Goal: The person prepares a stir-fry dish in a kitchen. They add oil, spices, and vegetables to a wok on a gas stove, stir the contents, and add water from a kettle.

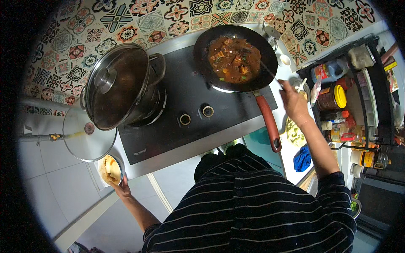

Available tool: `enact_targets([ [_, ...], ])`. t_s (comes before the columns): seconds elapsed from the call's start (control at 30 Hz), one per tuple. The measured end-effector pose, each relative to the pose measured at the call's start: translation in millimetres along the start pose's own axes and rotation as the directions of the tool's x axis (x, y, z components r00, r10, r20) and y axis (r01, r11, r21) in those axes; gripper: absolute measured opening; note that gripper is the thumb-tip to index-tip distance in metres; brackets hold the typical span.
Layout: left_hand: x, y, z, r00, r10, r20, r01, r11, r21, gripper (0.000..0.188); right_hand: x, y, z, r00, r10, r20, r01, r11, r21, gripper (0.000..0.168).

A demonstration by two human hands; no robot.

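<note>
A black wok (202, 63) with a red-brown handle sits on the right burner of the black cooktop (177, 132). In it, a brown saucy stew (232, 61) holds chunks of food and bits of green. My right hand (294, 101) grips a thin utensil (268, 70) whose far end reaches into the stew; its tip is hidden. At the lower left, my left hand (121, 188) holds the rim of a bowl (110, 169) with pale yellow and brown contents. A large pot (136, 107) under a glass lid (118, 85) stands on the left burner.
Another glass lid (90, 142) lies left of the cooktop. On the right are a plate of pale green chopped food (295, 132), a blue cloth (302, 159), a small white cup (284, 60) and a black rack (365, 123) with bottles and jars. The wok handle juts towards my body.
</note>
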State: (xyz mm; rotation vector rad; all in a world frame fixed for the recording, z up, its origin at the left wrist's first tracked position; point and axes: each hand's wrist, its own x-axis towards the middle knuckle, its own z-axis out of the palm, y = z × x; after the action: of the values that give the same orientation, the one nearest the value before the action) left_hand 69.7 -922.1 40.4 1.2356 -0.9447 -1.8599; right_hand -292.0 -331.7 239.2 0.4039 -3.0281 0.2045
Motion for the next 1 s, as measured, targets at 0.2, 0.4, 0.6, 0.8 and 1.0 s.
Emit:
enact_targets([
  [0.2,2,-10,4,0.999,0.051,0.005,-0.051,0.996,0.074,0.071,49,30,-9,0.803,0.258,0.537,-0.563,0.623,0.543,0.021],
  [0.4,7,-20,-11,0.992,0.018,-0.123,-0.028,0.996,-0.081,0.074,74,17,13,0.605,-0.134,0.785,-0.796,-0.083,0.6,0.016],
  [0.6,11,-50,-71,0.844,-0.094,-0.528,-0.048,0.967,-0.249,0.074,38,-10,-10,0.722,-0.049,0.69,-0.675,0.169,0.718,0.023],
  [0.8,-24,-144,-136,0.785,-0.339,-0.519,0.308,0.94,-0.148,0.065,2,-19,-37,0.805,0.032,0.592,-0.555,0.392,0.734,0.027],
  [1.0,-68,-187,-118,0.726,-0.669,-0.159,0.674,0.739,-0.032,0.056,-13,-21,-47,0.855,-0.027,0.518,-0.425,0.535,0.73,0.023],
])
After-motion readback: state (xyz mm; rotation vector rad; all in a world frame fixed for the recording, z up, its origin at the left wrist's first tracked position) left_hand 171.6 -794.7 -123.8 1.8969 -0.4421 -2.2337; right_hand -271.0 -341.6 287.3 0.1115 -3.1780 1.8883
